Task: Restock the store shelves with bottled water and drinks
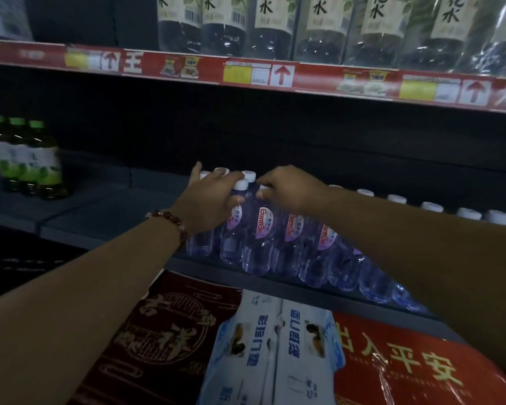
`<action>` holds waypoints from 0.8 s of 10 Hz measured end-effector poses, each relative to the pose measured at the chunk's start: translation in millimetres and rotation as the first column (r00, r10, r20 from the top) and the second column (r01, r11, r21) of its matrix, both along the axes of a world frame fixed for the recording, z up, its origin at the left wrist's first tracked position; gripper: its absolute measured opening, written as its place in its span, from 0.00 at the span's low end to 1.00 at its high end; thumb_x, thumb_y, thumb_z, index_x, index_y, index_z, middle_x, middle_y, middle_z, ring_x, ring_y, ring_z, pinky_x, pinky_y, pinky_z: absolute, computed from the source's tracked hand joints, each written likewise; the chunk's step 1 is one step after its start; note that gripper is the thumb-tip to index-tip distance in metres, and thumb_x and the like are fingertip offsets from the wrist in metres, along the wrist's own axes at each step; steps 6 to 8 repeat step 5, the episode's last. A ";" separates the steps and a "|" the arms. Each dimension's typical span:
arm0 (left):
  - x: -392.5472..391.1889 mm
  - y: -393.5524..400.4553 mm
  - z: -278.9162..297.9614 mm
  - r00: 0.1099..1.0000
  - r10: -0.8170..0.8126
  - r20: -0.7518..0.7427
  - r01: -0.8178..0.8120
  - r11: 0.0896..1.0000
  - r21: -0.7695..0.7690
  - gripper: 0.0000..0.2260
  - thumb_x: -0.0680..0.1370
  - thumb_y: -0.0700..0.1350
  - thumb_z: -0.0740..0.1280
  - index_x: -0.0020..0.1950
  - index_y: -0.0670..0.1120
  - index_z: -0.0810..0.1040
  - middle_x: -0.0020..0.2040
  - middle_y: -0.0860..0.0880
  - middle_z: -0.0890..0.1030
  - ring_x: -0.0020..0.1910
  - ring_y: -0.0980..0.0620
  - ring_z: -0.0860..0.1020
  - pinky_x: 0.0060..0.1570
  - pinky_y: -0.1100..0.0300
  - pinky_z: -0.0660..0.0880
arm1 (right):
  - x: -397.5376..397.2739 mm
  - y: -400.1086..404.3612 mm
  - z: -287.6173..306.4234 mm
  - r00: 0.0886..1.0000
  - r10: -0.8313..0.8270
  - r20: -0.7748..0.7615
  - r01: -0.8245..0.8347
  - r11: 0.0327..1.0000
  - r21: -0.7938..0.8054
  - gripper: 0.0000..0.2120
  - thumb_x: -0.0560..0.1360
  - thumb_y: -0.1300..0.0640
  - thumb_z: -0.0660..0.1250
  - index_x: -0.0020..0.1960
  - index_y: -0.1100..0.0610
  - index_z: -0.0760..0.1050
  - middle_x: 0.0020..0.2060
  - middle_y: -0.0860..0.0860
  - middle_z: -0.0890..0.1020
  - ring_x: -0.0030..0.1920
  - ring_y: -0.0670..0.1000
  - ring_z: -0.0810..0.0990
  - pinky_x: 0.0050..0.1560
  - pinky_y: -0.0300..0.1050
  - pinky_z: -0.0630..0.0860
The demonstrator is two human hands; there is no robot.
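Both hands reach forward over a dark shelf (79, 217) at a row of small water bottles (319, 244) with white caps and purple labels. The row starts near the middle of the shelf and runs off to the right, its far caps showing as a line of white dots.

The left hand (209, 200) wears a bead bracelet (171, 222) at the wrist. Its fingers curl round the neck and shoulder of the leftmost bottle (235, 226) in the near row, just under the cap, so it is grasping that bottle. One finger sticks up beyond the caps behind.

The right hand (289, 190) comes in from the right, knuckles up, with its fingertips pinching the cap of the next bottle (260, 238), which stands touching the first. Both held bottles stand upright at the near edge of the shelf.

At the far left of the same shelf stands a pack of green-capped bottles (27, 159), well apart from the water. The shelf above carries large bottles (275, 21) with pale labels, behind a red price strip (304, 76) with yellow tags and red arrows.

Below the shelf, near the person, lies a blue and white carton (272, 352), resting on a dark red box (146, 340) to the left and a bright red wrapped pack (421, 366) to the right.
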State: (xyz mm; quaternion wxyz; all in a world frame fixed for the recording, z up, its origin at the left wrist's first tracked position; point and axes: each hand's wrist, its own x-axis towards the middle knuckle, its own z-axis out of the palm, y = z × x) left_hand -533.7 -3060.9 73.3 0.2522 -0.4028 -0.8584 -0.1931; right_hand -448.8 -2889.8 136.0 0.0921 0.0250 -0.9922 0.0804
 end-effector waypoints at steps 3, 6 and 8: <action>2.8 0.2 -2.0 0.999 0.014 -0.048 -0.016 0.999 -0.042 0.24 0.82 0.50 0.63 0.77 0.49 0.64 0.74 0.42 0.70 0.77 0.45 0.63 0.76 0.40 0.46 | 14.4 5.2 -7.5 0.999 0.040 0.008 -0.041 0.998 0.045 0.19 0.82 0.49 0.62 0.70 0.55 0.72 0.57 0.55 0.80 0.57 0.55 0.79 0.60 0.53 0.75; 25.6 5.7 -12.0 0.972 0.137 -0.189 -0.150 0.987 -0.058 0.28 0.82 0.55 0.56 0.80 0.47 0.57 0.78 0.41 0.63 0.77 0.40 0.60 0.74 0.37 0.52 | 51.6 33.6 -13.9 0.994 0.030 -0.109 -0.012 0.987 0.162 0.36 0.81 0.40 0.59 0.81 0.56 0.52 0.78 0.51 0.62 0.78 0.51 0.59 0.79 0.53 0.44; 25.6 5.7 -12.0 0.972 0.137 -0.189 -0.150 0.987 -0.058 0.28 0.82 0.55 0.56 0.80 0.47 0.57 0.78 0.41 0.63 0.77 0.40 0.60 0.74 0.37 0.52 | 51.6 33.6 -13.9 0.994 0.030 -0.109 -0.012 0.987 0.162 0.36 0.81 0.40 0.59 0.81 0.56 0.52 0.78 0.51 0.62 0.78 0.51 0.59 0.79 0.53 0.44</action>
